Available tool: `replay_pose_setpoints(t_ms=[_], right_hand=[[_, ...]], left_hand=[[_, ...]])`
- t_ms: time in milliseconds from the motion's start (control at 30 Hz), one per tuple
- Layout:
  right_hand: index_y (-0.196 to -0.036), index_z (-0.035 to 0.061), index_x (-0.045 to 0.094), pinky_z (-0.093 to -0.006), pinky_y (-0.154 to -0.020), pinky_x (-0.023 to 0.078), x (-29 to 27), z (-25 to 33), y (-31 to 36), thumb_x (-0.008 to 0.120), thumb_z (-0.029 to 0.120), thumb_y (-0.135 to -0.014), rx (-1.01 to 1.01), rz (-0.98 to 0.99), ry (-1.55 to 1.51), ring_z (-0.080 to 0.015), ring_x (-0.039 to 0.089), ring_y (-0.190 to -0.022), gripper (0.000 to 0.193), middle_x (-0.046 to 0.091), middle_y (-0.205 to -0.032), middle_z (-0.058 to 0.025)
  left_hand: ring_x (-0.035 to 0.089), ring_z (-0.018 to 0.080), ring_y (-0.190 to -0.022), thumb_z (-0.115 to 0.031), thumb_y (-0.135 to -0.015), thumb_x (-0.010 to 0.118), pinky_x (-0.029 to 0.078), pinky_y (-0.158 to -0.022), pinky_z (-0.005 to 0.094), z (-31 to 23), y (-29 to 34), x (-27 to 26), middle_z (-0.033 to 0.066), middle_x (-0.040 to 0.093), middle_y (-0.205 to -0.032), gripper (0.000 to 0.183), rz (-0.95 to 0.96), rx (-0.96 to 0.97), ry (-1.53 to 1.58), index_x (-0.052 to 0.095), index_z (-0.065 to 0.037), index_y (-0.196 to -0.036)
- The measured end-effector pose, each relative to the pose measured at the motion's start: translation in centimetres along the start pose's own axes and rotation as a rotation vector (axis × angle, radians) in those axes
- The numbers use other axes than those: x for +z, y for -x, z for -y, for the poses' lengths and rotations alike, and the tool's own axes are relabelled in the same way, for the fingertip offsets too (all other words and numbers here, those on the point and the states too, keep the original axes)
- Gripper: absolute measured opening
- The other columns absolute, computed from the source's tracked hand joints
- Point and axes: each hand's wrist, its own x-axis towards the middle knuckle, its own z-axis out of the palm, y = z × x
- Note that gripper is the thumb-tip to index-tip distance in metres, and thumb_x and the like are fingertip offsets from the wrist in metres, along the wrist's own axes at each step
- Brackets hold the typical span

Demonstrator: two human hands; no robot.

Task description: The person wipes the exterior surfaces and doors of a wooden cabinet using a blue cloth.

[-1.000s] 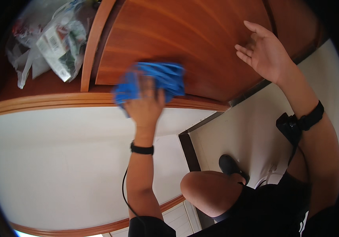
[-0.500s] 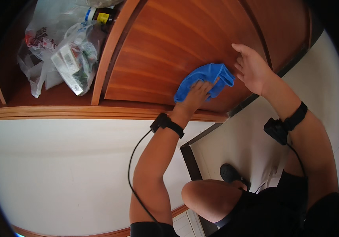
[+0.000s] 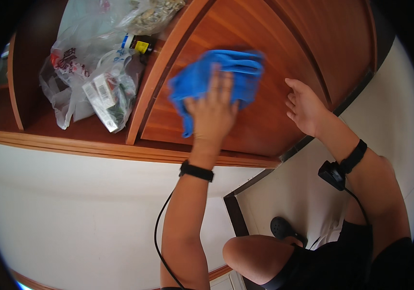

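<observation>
A blue cloth (image 3: 245, 79), partly blurred, lies against a reddish-brown wooden panel (image 3: 260, 128). My left hand (image 3: 211, 108) presses on it with its fingers stretched out and spread flat. The fingertips rest over the middle of the cloth, and its folded edge sticks out beyond them to the right. My right hand (image 3: 306, 108) hovers to the right of the panel, palm turned inward and fingers loosely apart, with nothing in it.
Left of the panel, an open wooden compartment (image 3: 33, 92) holds clear plastic bags (image 3: 91, 43), a small white box (image 3: 101, 96) and a dark bottle (image 3: 141, 46) with a yellow label. A white wall (image 3: 86, 208) lies below. My shoe (image 3: 284, 228) stands on the pale floor (image 3: 269, 203).
My left hand has swept the cloth up and to the left across the panel, and the cloth is more spread out. My right hand stays raised and empty. The view has shifted slightly.
</observation>
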Motion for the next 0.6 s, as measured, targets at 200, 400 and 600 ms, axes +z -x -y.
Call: replay_pose_setpoints(t_ms=[200, 400, 600], right_hand=[[-0.163, 0.0174, 0.012, -0.0451, -0.121, 0.015, 0.6, -0.8, 0.8, 0.055, 0.058, -0.094, -0.021, 0.039, 0.21, -0.029, 0.015, -0.154, 0.091, 0.018, -0.167, -0.0119], [-0.151, 0.0072, 0.042, -0.0417, -0.114, 0.031, -0.1, 0.3, 2.4, 0.043, 0.048, -0.103, -0.423, 0.038, 0.651, -0.0302, 0.042, -0.14, 0.063, 0.048, -0.15, -0.0139], [-0.135, 0.0088, 0.057, -0.0357, -0.104, 0.042, -2.9, -0.3, 2.2, 0.048, 0.039, -0.105, -0.217, 0.213, 0.501, -0.0206, 0.054, -0.125, 0.043, 0.058, -0.136, -0.0102]], left_hand=[[0.049, 0.0266, -0.129, -0.018, -0.089, 0.057, 0.028, -0.113, 0.0539, -2.5, 3.2, 5.5, 0.008, 0.051, -0.148, 0.057, 0.022, 0.747, 0.038, 0.049, -0.008, -0.145], [0.048, 0.0288, -0.133, -0.02, -0.096, 0.055, 0.027, -0.117, 0.0455, -4.2, 5.8, -1.3, 0.01, 0.056, -0.142, 0.046, 0.195, 0.162, 0.651, 0.054, -0.008, -0.141], [0.047, 0.0291, -0.135, -0.028, -0.103, 0.05, 0.034, -0.115, 0.0438, -6.9, 11.5, -6.3, 0.0128, 0.051, -0.147, 0.049, 0.221, -0.877, 2.076, 0.045, -0.006, -0.146]])
